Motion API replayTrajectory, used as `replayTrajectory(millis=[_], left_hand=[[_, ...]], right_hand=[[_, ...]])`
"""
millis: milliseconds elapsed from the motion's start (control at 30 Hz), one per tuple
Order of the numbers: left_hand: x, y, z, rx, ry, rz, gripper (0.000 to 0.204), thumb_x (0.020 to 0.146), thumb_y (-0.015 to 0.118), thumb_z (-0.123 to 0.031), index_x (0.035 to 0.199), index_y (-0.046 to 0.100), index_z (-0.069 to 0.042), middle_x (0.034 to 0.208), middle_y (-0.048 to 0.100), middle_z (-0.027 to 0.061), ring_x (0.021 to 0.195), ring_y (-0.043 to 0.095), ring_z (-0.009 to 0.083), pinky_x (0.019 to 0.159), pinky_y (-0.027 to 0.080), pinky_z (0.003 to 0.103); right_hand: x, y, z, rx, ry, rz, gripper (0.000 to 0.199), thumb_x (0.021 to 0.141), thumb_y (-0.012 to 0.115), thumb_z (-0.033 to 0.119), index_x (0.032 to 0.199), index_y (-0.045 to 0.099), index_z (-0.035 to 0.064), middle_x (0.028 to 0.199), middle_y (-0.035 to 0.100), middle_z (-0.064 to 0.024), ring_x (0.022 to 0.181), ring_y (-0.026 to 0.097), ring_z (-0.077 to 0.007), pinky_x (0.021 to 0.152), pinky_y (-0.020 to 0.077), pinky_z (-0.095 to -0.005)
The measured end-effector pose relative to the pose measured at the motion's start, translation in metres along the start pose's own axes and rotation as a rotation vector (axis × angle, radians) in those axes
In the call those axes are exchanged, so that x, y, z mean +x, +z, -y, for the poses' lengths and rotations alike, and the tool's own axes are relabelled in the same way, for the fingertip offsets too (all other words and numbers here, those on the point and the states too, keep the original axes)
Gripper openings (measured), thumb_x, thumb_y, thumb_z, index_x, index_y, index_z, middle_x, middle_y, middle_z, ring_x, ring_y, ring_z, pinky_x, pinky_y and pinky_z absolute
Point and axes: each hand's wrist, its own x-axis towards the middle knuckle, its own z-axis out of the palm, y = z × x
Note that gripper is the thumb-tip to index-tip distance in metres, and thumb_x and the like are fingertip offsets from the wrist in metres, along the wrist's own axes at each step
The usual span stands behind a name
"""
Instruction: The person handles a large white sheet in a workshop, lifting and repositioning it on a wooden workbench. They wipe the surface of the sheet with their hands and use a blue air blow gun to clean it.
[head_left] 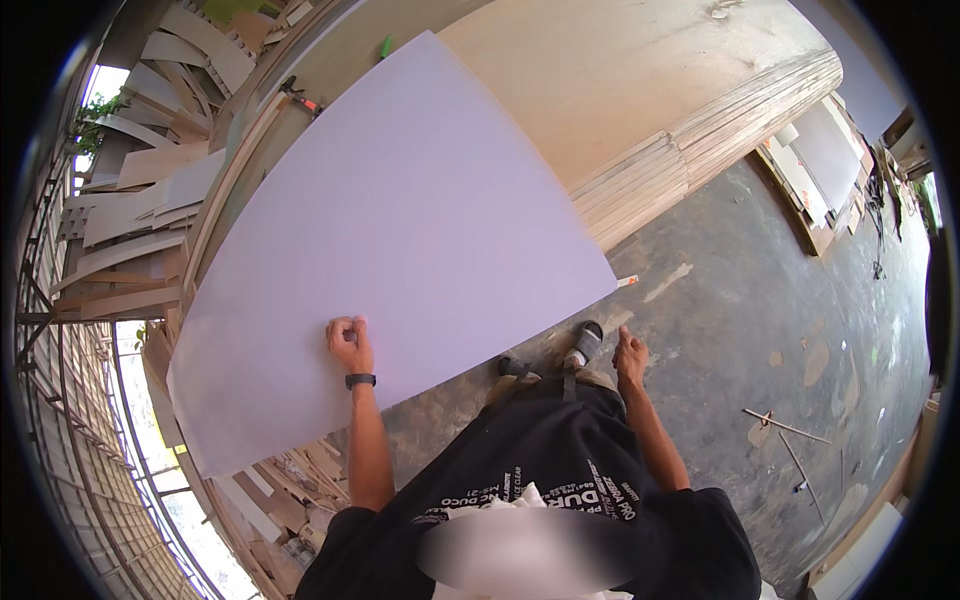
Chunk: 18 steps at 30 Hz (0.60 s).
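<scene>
A large white sheet (410,210) lies over a stack of boards and spans the middle of the view, with one long curved edge on its left side. My left hand (349,346), with a dark band on its wrist, is over the lower part of this sheet. Its fingers are curled toward the thumb; whatever they may pinch is too small to make out. Over the floor, to the right of the sheet's corner, my right hand (630,360) hangs by my side. Its fingers are mostly curled in, one pointing forward, and nothing shows in them.
A thick stack of plywood (650,80) extends to the far right. A red-and-black clamp (300,97) and a green object (386,46) lie along the sheet's far left edge. Many offcuts (150,165) are piled at left. Thin rods (800,465) lie on the grey floor (720,320).
</scene>
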Motion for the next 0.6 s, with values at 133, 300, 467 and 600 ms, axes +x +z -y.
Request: replayTrajectory(millis=[133, 300, 467, 600], left_hand=[[-0.005, -0.006, -0.010, -0.037, -0.053, -0.024, 0.026, 0.085, 0.074, -0.013, 0.071, 0.052, -0.007, 0.079, 0.057, 0.0043, 0.073, 0.050, 0.0204, 0.061, 0.040, 0.036], [-0.014, -0.037, 0.047, 0.146, -0.253, -0.277, 0.032, 0.086, 0.077, -0.021, 0.111, 0.061, -0.009, 0.122, 0.060, 0.0121, 0.116, 0.050, 0.0303, 0.093, 0.042, 0.045], [-0.030, -0.159, 0.174, 0.570, -1.346, -0.560, 0.068, 0.089, 0.076, -0.039, 0.140, 0.047, -0.004, 0.155, 0.030, 0.0217, 0.139, 0.031, 0.0412, 0.106, 0.030, 0.066], [-0.080, -0.278, 0.342, 0.264, -1.655, -0.719, 0.063, 0.090, 0.076, -0.037, 0.137, 0.051, -0.002, 0.148, 0.041, 0.0208, 0.132, 0.041, 0.0393, 0.102, 0.037, 0.063]], right_hand=[[-0.043, 0.028, 0.040, 0.065, -0.061, 0.421, 0.041, 0.102, 0.062, 0.036, 0.076, 0.065, 0.0051, 0.068, 0.064, -0.0031, 0.063, 0.060, -0.0130, 0.059, 0.0452, -0.0301], [-0.134, 0.114, 0.082, -0.010, -0.192, 0.875, 0.036, 0.104, 0.059, 0.032, 0.117, 0.060, -0.0016, 0.105, 0.070, -0.0120, 0.086, 0.069, -0.0210, 0.081, 0.0535, -0.0348], [-0.197, 0.185, 0.067, 0.150, -0.196, 0.675, 0.037, 0.106, 0.056, 0.032, 0.123, 0.051, 0.0006, 0.106, 0.069, -0.0132, 0.088, 0.070, -0.0231, 0.078, 0.0573, -0.0362], [-0.202, 0.217, 0.038, 0.241, -0.288, 0.408, 0.036, 0.106, 0.057, 0.032, 0.119, 0.052, -0.0021, 0.095, 0.066, -0.0113, 0.074, 0.068, -0.0227, 0.067, 0.0583, -0.0355]])
